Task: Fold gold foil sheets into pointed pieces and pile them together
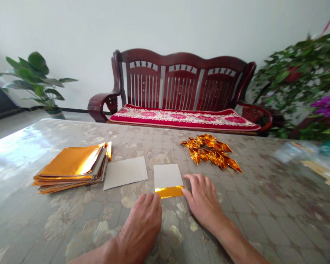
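A grey-backed sheet of gold foil paper lies flat on the table, its near edge folded over into a shiny gold strip. My left hand is closed at the near left corner of this sheet, covering that corner; its fingertips are hidden. At the right end of the gold strip rests the thumb of my right hand. The index finger is stretched out beside the sheet's right edge, apart from the thumb. Left of the folded sheet, another sheet lies grey side up.
A stack of gold foil sheets stands on the left of the patterned table. Folded gold foil pieces lie in a pile at the back right. Clear plastic wrapping is at the far right. Behind stands a wooden bench.
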The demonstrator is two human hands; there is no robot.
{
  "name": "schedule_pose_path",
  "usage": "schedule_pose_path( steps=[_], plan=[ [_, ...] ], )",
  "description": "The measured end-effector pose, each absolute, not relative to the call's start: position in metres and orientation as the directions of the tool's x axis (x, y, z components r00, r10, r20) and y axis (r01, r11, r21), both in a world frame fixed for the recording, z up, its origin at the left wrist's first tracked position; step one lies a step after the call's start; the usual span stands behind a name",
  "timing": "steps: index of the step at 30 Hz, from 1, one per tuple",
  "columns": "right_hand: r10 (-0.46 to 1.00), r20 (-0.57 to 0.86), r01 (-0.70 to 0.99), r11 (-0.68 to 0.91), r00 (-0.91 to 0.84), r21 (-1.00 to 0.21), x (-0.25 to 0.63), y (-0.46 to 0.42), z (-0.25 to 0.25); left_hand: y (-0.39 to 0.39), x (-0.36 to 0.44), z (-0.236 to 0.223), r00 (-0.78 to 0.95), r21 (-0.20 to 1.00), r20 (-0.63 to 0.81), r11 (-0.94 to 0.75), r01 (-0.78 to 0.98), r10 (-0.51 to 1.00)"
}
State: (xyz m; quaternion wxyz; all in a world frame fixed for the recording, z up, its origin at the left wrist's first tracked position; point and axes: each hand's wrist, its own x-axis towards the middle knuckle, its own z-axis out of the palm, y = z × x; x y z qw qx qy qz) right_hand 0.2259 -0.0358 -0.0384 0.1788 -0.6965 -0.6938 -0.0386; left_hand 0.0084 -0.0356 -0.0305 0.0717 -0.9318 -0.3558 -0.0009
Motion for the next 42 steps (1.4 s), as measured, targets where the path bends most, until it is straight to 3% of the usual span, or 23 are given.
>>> schedule_pose_path(
  steps=[4, 9, 15, 22, 32, 37, 42],
  plan=[
    [0.942, 0.332, 0.969, 0.029, 0.056, -0.244, 0.233, -0.034, -0.041, -0.034, 0.007, -0.028, 0.742, -0.126, 0.054, -0.732, 0.669, 0.669],
    [0.916, 0.402, 0.913, 0.153, 0.013, -0.379, 0.234, -0.036, -0.039, -0.029, 0.006, -0.025, 0.738, -0.087, 0.041, -0.733, 0.675, 0.674],
    [0.917, 0.381, 0.933, 0.231, -0.114, -0.277, 0.226, -0.045, -0.032, -0.025, 0.005, -0.024, 0.742, -0.048, 0.051, -0.740, 0.671, 0.669],
    [0.934, 0.349, 0.972, 0.149, -0.077, -0.182, 0.226, -0.041, -0.035, -0.021, 0.009, -0.034, 0.741, 0.004, 0.184, -0.755, 0.656, 0.645],
    [0.933, 0.359, 0.968, 0.088, 0.003, -0.236, 0.220, -0.035, -0.031, -0.027, 0.022, -0.033, 0.770, 0.172, 0.015, -0.761, 0.626, 0.637],
    [0.930, 0.361, 0.958, 0.038, 0.071, -0.285, 0.217, -0.033, -0.031, -0.027, 0.024, -0.037, 0.778, 0.181, 0.007, -0.766, 0.617, 0.628],
    [0.922, 0.382, 0.970, 0.034, 0.062, -0.239, 0.217, -0.034, -0.032, -0.027, 0.025, -0.030, 0.777, 0.171, -0.038, -0.762, 0.624, 0.628]
  ],
)
